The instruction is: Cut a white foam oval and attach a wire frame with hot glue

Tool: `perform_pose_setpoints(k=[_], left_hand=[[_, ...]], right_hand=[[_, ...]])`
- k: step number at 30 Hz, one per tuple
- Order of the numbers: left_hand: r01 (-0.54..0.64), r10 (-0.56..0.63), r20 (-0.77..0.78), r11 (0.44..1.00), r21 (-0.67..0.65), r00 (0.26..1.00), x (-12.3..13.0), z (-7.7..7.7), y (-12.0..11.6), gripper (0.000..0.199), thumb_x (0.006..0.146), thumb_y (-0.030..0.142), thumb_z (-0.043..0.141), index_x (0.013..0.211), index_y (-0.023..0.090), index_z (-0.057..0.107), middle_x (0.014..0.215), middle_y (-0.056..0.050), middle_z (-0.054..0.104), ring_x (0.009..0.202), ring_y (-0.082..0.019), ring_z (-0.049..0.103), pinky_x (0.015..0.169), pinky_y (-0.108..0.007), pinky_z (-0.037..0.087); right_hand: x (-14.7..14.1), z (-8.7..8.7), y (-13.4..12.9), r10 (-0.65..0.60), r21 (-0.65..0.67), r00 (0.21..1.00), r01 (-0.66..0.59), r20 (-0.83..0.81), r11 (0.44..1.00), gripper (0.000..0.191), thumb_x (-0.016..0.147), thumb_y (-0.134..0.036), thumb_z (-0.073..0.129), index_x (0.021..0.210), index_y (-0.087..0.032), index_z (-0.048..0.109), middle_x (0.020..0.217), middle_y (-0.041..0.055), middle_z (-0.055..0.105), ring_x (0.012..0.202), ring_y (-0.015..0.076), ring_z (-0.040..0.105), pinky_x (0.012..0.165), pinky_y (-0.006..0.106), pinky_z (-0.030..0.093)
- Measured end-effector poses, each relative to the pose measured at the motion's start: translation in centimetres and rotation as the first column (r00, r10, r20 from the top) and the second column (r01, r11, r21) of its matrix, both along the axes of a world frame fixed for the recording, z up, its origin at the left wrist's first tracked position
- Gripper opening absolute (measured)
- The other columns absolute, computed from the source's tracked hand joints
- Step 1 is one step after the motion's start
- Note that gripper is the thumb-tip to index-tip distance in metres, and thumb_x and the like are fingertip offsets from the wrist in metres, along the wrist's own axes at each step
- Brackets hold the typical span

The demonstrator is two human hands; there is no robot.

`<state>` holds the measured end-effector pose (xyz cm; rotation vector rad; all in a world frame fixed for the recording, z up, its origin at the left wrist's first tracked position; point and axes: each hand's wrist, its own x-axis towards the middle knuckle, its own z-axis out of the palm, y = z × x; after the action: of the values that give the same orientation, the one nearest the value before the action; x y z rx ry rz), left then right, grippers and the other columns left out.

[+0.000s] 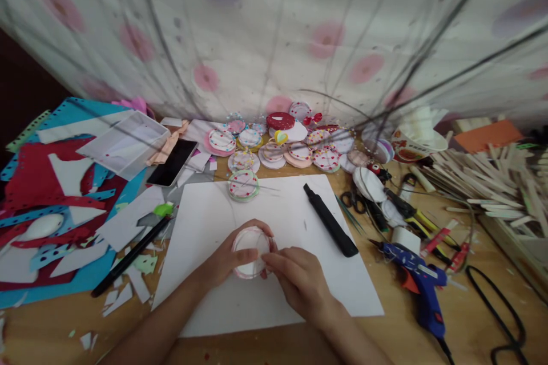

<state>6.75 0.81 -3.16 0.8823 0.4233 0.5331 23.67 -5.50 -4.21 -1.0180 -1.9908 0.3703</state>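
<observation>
My left hand (231,256) grips a small round white disc (247,270) with a pinkish rim, its thumb lying across the face and its fingers curled around the far edge. At the disc's right edge, my right hand (299,279) pinches with thumb and forefinger; whether something small sits between those fingertips is hidden. Both hands are above a large white sheet (214,308). A round piece dotted with red and edged in green (244,185) lies at the sheet's far edge. To the right on the sheet rests a thick black tool (329,219), probably a cutter.
Decorated round pieces (299,151) crowd the back. Coloured scraps (51,194), a white tray (126,145), a phone (173,162) and a black stick (132,251) lie left. Right are scissors (353,201), a blue glue gun (422,279), pliers (411,214) and wooden sticks (500,182).
</observation>
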Motion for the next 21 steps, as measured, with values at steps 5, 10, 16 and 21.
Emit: perform_pose_setpoints(k=[5,10,16,21], left_hand=[[-0.108,0.107,0.014,0.988,0.111,0.994,0.15,-0.12,0.17,0.046,0.072,0.04,0.07,0.105,0.017,0.049,0.095,-0.009,0.061,0.08,-0.018,0.059,0.069,-0.028,0.049],[-0.3,0.312,-0.03,0.931,0.211,0.949,0.43,-0.05,-0.01,0.042,0.076,0.036,0.068,0.108,0.02,0.046,0.103,-0.009,0.059,0.091,-0.021,0.057,0.073,-0.031,0.051],[-0.397,0.422,0.014,0.841,0.369,0.907,0.55,-0.53,-0.38,0.046,0.076,0.038,0.067,0.112,0.022,0.044,0.111,-0.01,0.057,0.096,-0.022,0.056,0.079,-0.035,0.051],[-0.408,0.425,0.055,0.814,0.413,0.903,0.71,-0.87,-0.73,0.048,0.077,0.039,0.067,0.115,0.023,0.042,0.113,-0.01,0.056,0.097,-0.022,0.055,0.081,-0.036,0.051]], right_hand=[[-0.14,0.33,0.03,-0.055,-0.035,0.993,0.051,-0.104,0.998,0.026,0.086,-0.008,0.052,0.109,-0.02,0.054,0.074,0.0018,0.066,0.062,0.0126,0.059,0.058,0.024,0.047],[-0.41,0.78,-0.4,-0.223,-0.075,0.93,0.21,-0.292,0.975,0.024,0.082,-0.009,0.055,0.104,-0.02,0.055,0.087,0.0053,0.062,0.061,0.011,0.057,0.058,0.025,0.05],[-0.9,0.58,-0.72,-0.14,-0.061,0.964,0.129,-0.227,0.99,0.037,0.082,-0.006,0.057,0.116,-0.02,0.055,0.103,0.0099,0.065,0.064,0.0103,0.06,0.056,0.022,0.053],[-0.86,0.48,-0.75,-0.181,0.092,0.977,0.192,-0.112,0.977,0.035,0.081,-0.006,0.059,0.114,-0.019,0.056,0.096,0.008,0.069,0.079,0.0147,0.065,0.063,0.025,0.054]])
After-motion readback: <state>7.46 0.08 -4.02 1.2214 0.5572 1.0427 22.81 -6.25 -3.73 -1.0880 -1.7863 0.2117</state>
